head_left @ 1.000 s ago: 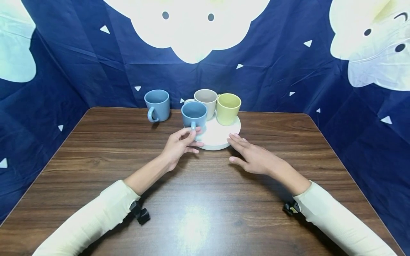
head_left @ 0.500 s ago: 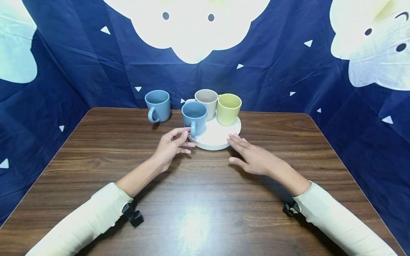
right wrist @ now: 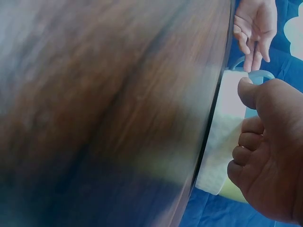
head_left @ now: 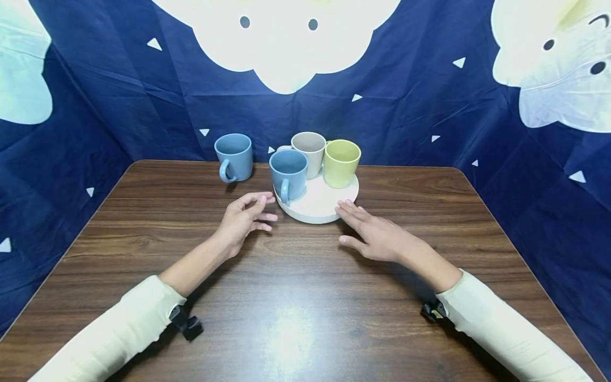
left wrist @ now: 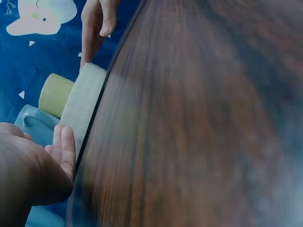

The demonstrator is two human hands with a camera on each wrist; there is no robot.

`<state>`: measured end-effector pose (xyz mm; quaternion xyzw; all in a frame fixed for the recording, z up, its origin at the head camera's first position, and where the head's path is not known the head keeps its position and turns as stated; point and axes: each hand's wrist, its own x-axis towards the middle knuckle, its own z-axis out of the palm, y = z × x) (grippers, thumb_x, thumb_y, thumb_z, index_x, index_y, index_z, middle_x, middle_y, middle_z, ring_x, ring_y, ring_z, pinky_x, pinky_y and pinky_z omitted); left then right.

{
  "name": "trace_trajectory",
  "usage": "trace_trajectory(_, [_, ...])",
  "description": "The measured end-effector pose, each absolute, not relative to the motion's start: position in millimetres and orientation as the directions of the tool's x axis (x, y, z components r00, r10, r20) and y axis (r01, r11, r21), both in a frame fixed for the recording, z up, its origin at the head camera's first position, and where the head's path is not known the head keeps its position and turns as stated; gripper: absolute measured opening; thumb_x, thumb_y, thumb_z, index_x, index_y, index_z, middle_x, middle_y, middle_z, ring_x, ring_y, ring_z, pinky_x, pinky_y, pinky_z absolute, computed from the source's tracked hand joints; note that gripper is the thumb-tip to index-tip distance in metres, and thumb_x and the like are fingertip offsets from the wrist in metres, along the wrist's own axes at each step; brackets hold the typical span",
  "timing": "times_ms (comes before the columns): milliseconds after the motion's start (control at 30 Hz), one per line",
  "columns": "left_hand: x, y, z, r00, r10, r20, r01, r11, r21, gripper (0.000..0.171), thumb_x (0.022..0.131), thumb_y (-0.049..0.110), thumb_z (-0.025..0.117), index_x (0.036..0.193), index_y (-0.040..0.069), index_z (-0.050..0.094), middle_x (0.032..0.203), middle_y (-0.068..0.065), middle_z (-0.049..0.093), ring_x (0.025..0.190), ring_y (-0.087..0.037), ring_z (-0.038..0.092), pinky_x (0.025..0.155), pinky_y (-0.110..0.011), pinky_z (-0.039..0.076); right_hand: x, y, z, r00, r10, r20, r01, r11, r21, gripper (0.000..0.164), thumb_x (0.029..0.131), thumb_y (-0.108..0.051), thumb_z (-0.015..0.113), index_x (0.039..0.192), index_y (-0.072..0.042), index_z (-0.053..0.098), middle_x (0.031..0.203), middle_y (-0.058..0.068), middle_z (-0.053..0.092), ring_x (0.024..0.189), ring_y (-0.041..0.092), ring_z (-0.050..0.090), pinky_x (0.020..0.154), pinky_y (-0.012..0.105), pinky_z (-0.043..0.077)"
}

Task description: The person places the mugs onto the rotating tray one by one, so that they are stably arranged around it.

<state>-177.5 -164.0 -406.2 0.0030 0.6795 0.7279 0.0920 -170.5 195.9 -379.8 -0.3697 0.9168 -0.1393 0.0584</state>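
Note:
A round white tray (head_left: 319,212) bears a blue mug (head_left: 289,175) at its left, a light grey mug (head_left: 309,151) at the back and a green mug (head_left: 341,164) at the right. My left hand (head_left: 243,220) holds nothing; its fingers are loosely bent just left of the tray, a small gap from the blue mug's handle. On the other side my right hand (head_left: 382,236) reaches its straight fingers to the tray's front right rim. In the right wrist view, the white tray wall (right wrist: 222,132) shows beside that hand's fingers.
A second blue mug (head_left: 235,157) stands on the wooden table (head_left: 305,297), left of the tray near the back edge. Behind the table hangs a dark blue curtain (head_left: 119,79) with white cloud shapes.
My left hand has let go of the blue mug's handle and drawn back to the left and slightly toward me. The mug stays on the tray; my right hand has hardly moved.

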Motion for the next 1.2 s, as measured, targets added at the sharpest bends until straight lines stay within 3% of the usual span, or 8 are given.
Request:
trace_trajectory(333, [-178,-175,-404,-0.986,0.108,-0.128,-0.134,-0.043,0.99,0.054,0.122,0.03,0.053,0.165,-0.003,0.048,0.17,-0.027,0.052,0.095,-0.007,0.081,0.081,-0.026,0.069,-170,194,-380,-0.717,-0.697,-0.008,-0.663,0.685,-0.303,0.076,0.118,-0.041,0.06,0.179,-0.006,0.029,0.188,0.02,0.024,0.176,0.038,0.024,0.142,0.06,0.027])
trace_trajectory(600, [-182,-183,-404,-0.988,0.052,-0.146,-0.149,-0.073,0.986,0.055,0.121,0.032,0.054,0.165,-0.001,0.049,0.168,-0.02,0.056,0.093,-0.006,0.081,0.08,-0.025,0.068,-170,193,-379,-0.714,-0.7,-0.011,-0.665,0.683,-0.301,0.076,0.118,-0.04,0.06,0.178,-0.005,0.029,0.187,0.02,0.024,0.175,0.039,0.025,0.142,0.06,0.028])
trace_trajectory(767, [-184,-191,-405,-0.988,0.018,-0.153,-0.154,-0.099,0.983,0.052,0.12,0.033,0.057,0.161,0.002,0.052,0.156,-0.009,0.066,0.092,-0.006,0.08,0.077,-0.024,0.068,-170,192,-379,-0.708,-0.706,-0.01,-0.671,0.678,-0.302,0.076,0.118,-0.04,0.06,0.178,-0.004,0.029,0.187,0.021,0.023,0.175,0.039,0.025,0.142,0.061,0.028])
trace_trajectory(1000, [-186,-201,-401,-0.987,-0.001,-0.159,-0.158,-0.126,0.979,0.035,0.12,0.032,0.057,0.148,0.011,0.061,0.131,0.01,0.073,0.091,-0.006,0.079,0.078,-0.023,0.067,-168,192,-378,-0.703,-0.711,0.001,-0.677,0.669,-0.308,0.076,0.118,-0.039,0.061,0.177,-0.003,0.031,0.187,0.021,0.025,0.175,0.037,0.026,0.142,0.06,0.028])
trace_trajectory(1200, [-187,-209,-399,-0.986,-0.021,-0.166,-0.161,-0.144,0.976,0.027,0.12,0.029,0.056,0.142,0.013,0.062,0.121,0.017,0.073,0.089,-0.005,0.079,0.076,-0.023,0.067,-167,190,-377,-0.695,-0.719,0.004,-0.683,0.658,-0.316,0.077,0.117,-0.04,0.062,0.177,-0.002,0.031,0.186,0.022,0.026,0.175,0.037,0.026,0.142,0.058,0.027])
